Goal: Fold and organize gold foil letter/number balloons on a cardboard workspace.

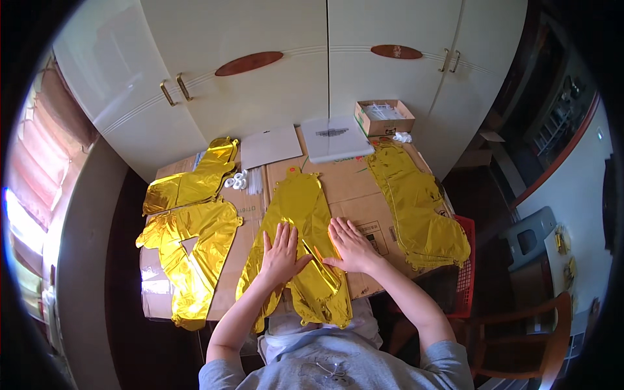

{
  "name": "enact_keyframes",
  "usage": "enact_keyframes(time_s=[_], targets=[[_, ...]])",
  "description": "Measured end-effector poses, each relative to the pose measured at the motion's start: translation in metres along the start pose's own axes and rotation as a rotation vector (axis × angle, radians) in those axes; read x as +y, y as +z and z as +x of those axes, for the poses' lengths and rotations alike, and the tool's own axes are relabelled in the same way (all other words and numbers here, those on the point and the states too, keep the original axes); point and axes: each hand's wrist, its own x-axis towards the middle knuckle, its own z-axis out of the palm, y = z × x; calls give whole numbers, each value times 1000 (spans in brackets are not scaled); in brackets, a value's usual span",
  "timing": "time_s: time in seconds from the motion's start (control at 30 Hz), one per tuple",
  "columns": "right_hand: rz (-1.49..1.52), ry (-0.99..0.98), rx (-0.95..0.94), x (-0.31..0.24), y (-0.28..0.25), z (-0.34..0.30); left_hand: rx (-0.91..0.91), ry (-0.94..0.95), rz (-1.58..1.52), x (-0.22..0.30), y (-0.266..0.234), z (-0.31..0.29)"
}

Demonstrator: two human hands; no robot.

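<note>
A flat, uninflated gold foil balloon (296, 198) lies in front of me on flattened cardboard. My left hand (281, 255) rests palm down on its left part, fingers stretched out. On the right edge of the same foil lies my right hand (351, 247), also flat, with its fingers pointing away from me. Between the hands the foil shows creases and a narrow slit. More flat gold balloons surround it: one at the near left (195, 263), another at the far left (188, 186), and foil on the right (416, 208).
Cardboard (354, 195) covers the table. Behind the foil are white rings (236, 180), pale straws (255, 181), a grey board (272, 148), a whitish flat package (337, 142) and an open carton (385, 119) of sticks. A red basket (465, 273) and wooden chair (552, 338) stand right.
</note>
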Motion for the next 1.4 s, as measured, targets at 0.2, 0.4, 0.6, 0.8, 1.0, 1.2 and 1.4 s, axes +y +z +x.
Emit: enact_keyframes(time_s=[0.2,0.4,0.6,0.8,1.0,1.2,1.4], targets=[[37,-39,45,2,-3,2,43,-29,-85,-3,-26,-15],[-66,-98,-45,-9,-2,-1,112,-279,-127,-28,-49,-91],[-30,-102,-26,-8,1,1,167,-377,-51,-29,-49,-163],[84,-109,157,1,4,-5,225,-572,-7,-40,-33,-198],[555,104,472,-26,-32,-76,283,-625,-57,-26,-40,-219],[1225,582,148,-76,20,-172,-60,-958,-481,-27,-30,-249],[1597,591,-119,-92,24,-165,239,-1007,-1672,-26,19,-246]])
